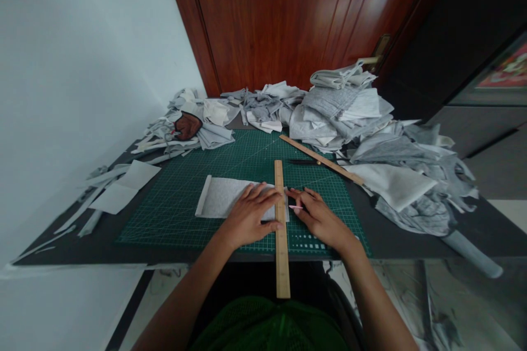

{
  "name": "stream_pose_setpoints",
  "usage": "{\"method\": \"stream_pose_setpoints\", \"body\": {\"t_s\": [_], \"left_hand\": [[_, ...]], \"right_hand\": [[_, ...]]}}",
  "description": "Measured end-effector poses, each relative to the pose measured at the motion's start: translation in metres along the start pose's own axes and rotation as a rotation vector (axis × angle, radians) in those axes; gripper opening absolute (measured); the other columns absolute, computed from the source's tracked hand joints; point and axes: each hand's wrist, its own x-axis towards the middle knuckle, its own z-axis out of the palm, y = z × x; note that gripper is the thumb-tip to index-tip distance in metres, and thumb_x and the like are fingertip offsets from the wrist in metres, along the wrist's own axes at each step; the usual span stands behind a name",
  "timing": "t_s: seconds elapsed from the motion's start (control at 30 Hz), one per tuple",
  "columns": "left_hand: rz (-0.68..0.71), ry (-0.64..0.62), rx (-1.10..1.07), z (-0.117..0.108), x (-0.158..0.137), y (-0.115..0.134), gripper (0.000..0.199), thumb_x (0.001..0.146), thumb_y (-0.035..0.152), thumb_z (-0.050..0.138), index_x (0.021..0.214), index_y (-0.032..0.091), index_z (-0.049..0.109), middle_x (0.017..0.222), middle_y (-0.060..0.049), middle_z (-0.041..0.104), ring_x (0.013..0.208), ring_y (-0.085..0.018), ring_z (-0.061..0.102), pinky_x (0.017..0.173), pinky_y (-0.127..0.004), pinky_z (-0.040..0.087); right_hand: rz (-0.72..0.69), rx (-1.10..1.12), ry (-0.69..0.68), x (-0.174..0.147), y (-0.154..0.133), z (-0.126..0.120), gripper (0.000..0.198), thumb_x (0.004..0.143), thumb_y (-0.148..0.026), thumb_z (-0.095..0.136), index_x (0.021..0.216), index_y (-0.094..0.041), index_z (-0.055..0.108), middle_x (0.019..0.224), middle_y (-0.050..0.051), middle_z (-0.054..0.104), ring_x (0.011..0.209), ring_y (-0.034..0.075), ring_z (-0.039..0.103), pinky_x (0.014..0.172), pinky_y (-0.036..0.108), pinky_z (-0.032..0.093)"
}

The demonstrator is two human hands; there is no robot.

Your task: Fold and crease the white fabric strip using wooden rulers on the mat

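Observation:
A light grey strip of cloth point(224, 197) lies flat across the cutting mat, its left end folded over or edged by a narrow band. Across its right end a wooden ruler point(282, 252) stands lengthwise toward me, its near end jutting past the table edge. My left hand point(251, 214) rests flat on the cloth with fingers stretched out, its fingertips and thumb on the ruler. Just right of the ruler, my right hand point(315, 214) is closed on a thin pink stick point(295, 207), its index finger reaching the cloth's right end. The stick's exact kind is unclear.
The green cutting mat point(164, 214) covers the middle of the dark table. A second wooden ruler point(321, 159) lies slantwise, over dark-bladed scissors point(304, 162). Heaped grey cloth point(341, 104) fills the back and right; scraps and pale sheets point(123, 186) lie left, near a brown piece point(188, 125).

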Motion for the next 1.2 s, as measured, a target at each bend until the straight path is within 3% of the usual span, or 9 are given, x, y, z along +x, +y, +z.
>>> {"method": "stream_pose_setpoints", "body": {"t_s": [0.2,0.43,0.93,1.2], "left_hand": [[0.004,-0.009,0.0,0.001,-0.001,0.0,0.055,0.095,0.049,0.067,0.145,0.034,0.053,0.152,-0.003,0.053,0.152,-0.036,0.033,0.125,-0.061,0.022],[0.006,-0.008,-0.01,0.003,-0.001,-0.003,0.057,0.094,0.047,0.068,0.146,0.034,0.051,0.154,-0.002,0.052,0.153,-0.035,0.032,0.126,-0.061,0.02],[0.018,0.009,0.002,0.002,-0.002,-0.001,0.049,0.096,0.046,0.067,0.142,0.035,0.054,0.154,-0.002,0.053,0.152,-0.033,0.035,0.125,-0.058,0.024],[-0.002,-0.018,0.006,0.002,-0.003,0.001,0.059,0.094,0.048,0.068,0.148,0.032,0.049,0.158,-0.004,0.05,0.154,-0.035,0.03,0.126,-0.063,0.022]], "right_hand": [[-0.019,0.004,0.008,0.0,0.005,0.002,0.011,0.107,-0.023,0.043,0.109,-0.025,0.054,0.146,0.009,0.064,0.144,0.02,0.05,0.126,0.053,0.023],[-0.054,-0.003,0.019,0.001,0.011,0.005,0.02,0.107,-0.023,0.045,0.124,-0.027,0.054,0.147,0.008,0.063,0.143,0.023,0.052,0.125,0.057,0.025],[-0.057,-0.006,0.022,0.001,0.01,0.004,0.022,0.106,-0.021,0.046,0.126,-0.027,0.054,0.147,0.008,0.063,0.143,0.023,0.052,0.125,0.057,0.026],[-0.047,-0.015,0.032,0.001,0.008,0.004,0.022,0.106,-0.022,0.047,0.125,-0.027,0.057,0.148,0.007,0.063,0.142,0.024,0.052,0.125,0.057,0.026]]}}
